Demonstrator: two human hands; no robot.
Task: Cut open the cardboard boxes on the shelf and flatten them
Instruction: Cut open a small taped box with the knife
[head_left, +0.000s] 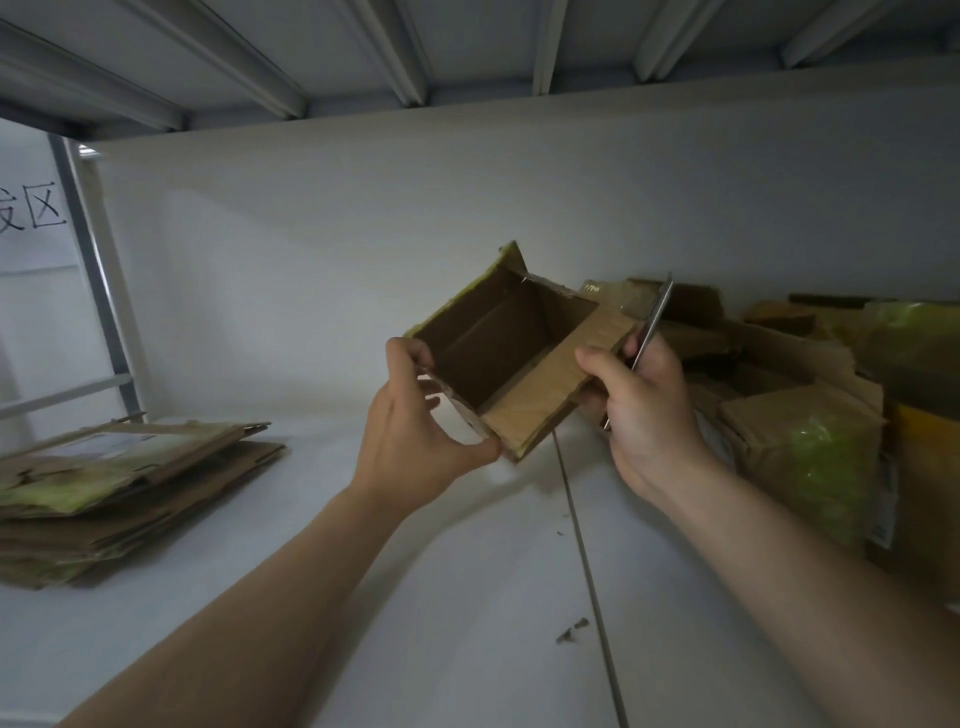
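A small brown cardboard box (511, 353) is held up above the white shelf (311, 545), its open end facing me so the empty inside shows. My left hand (415, 431) grips its near left corner, thumb under the bottom edge. My right hand (641, 410) pinches the box's right flap and also holds a thin metal blade (655, 317) that points up past the flap. Yellow-green tape runs along the box's left edge.
A stack of flattened cardboard (114, 483) lies on the shelf at the left. A heap of uncut boxes with yellow-green tape (800, 415) fills the right side against the back wall. Cardboard scraps (571, 631) lie near the shelf seam. The upper shelf hangs close overhead.
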